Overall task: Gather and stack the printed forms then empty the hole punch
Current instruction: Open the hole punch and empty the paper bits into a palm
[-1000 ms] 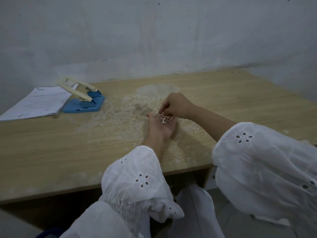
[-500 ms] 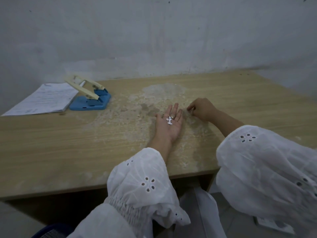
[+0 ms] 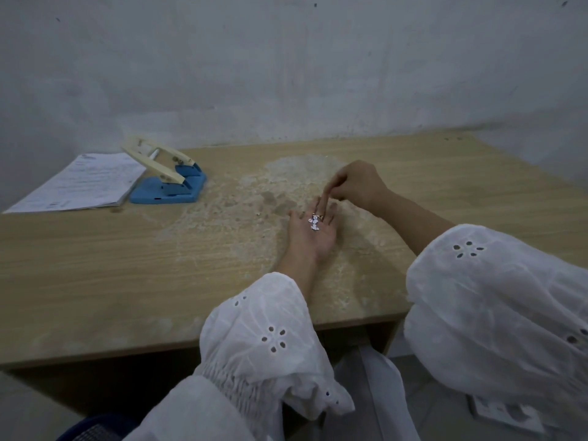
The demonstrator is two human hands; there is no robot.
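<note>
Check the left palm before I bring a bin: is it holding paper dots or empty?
Holding. The left hand lies palm up on the table, with small white paper dots on it.

Light: dim, cool, flat
Shadows: soft, under the desk point(image 3: 95, 281) edge
Focus: slightly soft throughout
Edges: wide-angle bending, darker corners

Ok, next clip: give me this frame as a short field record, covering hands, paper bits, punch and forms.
left hand: palm up, open, resting on the wooden table
paper punch-outs: small pile on the left palm
right hand: index finger pointing down at the left fingers
hole punch: blue base, cream handle raised, untouched
printed forms: stacked left of the punch
</note>
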